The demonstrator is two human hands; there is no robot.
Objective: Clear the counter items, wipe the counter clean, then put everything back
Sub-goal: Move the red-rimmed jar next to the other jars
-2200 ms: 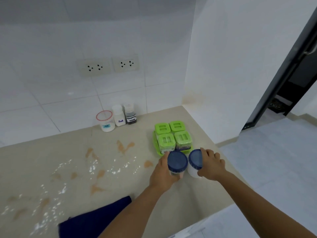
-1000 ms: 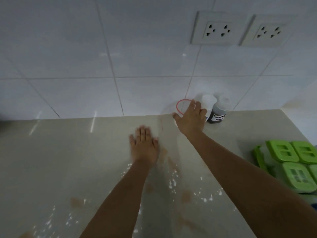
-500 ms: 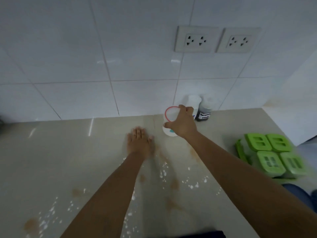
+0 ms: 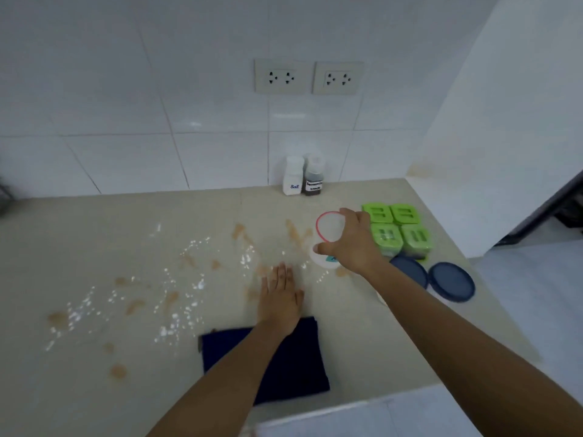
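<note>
My right hand (image 4: 353,242) grips a small clear tub with a red-rimmed lid (image 4: 328,227), held just left of the green-lidded container set (image 4: 398,230). My left hand (image 4: 280,294) lies flat, fingers apart, on the beige counter (image 4: 94,247), which is spattered with brown stains and white powder. A dark blue cloth (image 4: 293,364) lies under my left forearm near the front edge. Two blue-lidded jars (image 4: 451,280) stand right of my right forearm. A white salt bottle (image 4: 292,176) and a dark seasoning bottle (image 4: 313,179) stand against the wall.
White tiled wall with two sockets (image 4: 307,77) behind the counter. A side wall closes the right end, with a dark doorway (image 4: 555,203) beyond. The counter's front edge runs along the bottom right.
My right hand took the red-rimmed tub from beside the salt bottle at the wall and carried it right and forward towards the green containers. My left hand slid back towards the cloth.
</note>
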